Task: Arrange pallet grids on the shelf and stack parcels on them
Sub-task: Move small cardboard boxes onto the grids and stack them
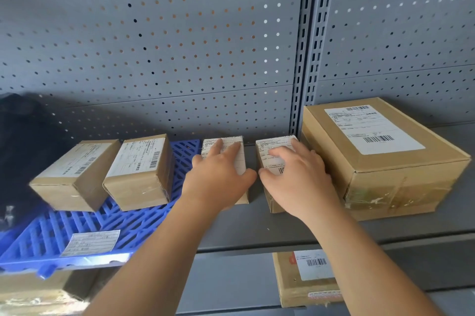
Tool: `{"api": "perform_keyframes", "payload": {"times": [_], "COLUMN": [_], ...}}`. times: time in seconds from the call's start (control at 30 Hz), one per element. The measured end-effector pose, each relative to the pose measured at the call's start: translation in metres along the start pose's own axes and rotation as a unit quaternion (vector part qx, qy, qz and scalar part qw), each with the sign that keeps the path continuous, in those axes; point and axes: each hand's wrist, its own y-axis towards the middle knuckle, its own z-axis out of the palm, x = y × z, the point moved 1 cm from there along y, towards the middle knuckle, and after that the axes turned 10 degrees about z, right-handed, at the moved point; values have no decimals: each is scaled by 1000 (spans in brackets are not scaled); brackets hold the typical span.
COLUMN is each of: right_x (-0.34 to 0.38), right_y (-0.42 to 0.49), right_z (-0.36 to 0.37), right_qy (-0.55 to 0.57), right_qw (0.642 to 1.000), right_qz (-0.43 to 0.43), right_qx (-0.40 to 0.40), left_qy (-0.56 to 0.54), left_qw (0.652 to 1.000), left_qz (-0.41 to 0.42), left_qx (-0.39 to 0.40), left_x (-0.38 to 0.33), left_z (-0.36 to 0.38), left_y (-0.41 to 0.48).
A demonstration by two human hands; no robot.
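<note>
A blue pallet grid [77, 228] lies on the left part of the grey shelf [257, 228], with a white label on its front. Two small brown parcels [74, 174] [141, 171] stand on the grid side by side. My left hand [218, 177] grips a third small parcel [231, 144] from above, thumb on its right side, just right of the grid on the bare shelf. My right hand [298, 177] grips a fourth small parcel [275, 146] beside it, thumb on its left side.
A large brown box [380, 161] sits on the shelf right of my right hand, almost touching it. A dark object [23, 148] fills the far left. Grey pegboard [180, 46] backs the shelf. More boxes [305, 279] sit on the shelf below.
</note>
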Motion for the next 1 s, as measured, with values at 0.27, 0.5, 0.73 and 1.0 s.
{"api": "perform_keyframes", "payload": {"times": [0.27, 0.5, 0.73, 1.0], "right_x": [-1, 3, 14, 44], "right_y": [-17, -28, -34, -42], "right_z": [-9, -25, -44, -56], "right_qy": [1, 14, 46, 103], "right_qw": [1000, 998, 993, 982], "right_qz": [-4, -32, -59, -102], "right_qx": [-14, -55, -92, -120], "left_qy": [6, 12, 17, 16], "left_qw": [1000, 998, 992, 977], "left_qz": [-6, -4, 15, 24], "left_qx": [-13, -58, -126, -212], "left_x": [-11, -24, -37, -31], "left_z": [-7, -23, -56, -97], "left_y": [-17, -25, -33, -47]}}
